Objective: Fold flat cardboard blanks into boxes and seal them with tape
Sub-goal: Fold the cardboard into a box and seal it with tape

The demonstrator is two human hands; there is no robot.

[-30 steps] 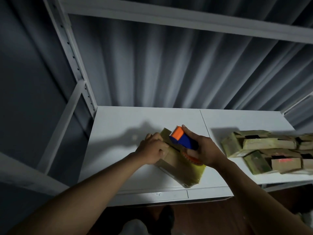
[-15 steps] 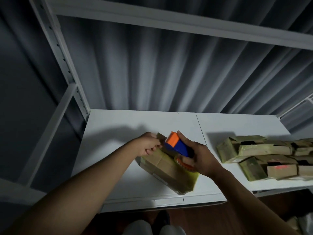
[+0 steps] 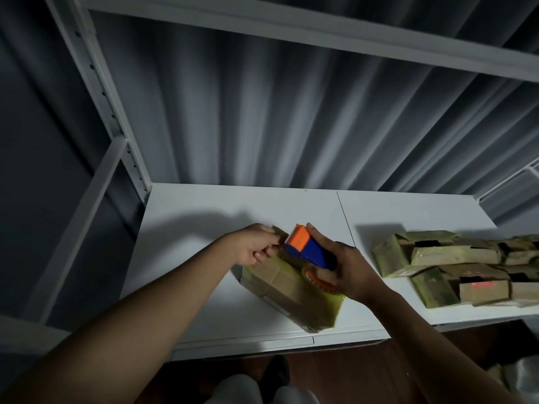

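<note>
Cardboard box (image 3: 291, 290) lies on the white shelf (image 3: 204, 217), its long axis running from far left to near right. Left hand (image 3: 253, 247) pinches the far-left end, perhaps a flap or the tape end. Right hand (image 3: 350, 272), nearer the middle, grips the orange-and-blue tape dispenser (image 3: 306, 249) on top. More boxes (image 3: 455, 269) are piled right, under a dim curtain (image 3: 291, 112).

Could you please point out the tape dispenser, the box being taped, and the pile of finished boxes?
tape dispenser (image 3: 309, 250), head view, blue body.
box (image 3: 294, 290), head view, top face.
pile of boxes (image 3: 455, 255), head view, a middle box.
</note>
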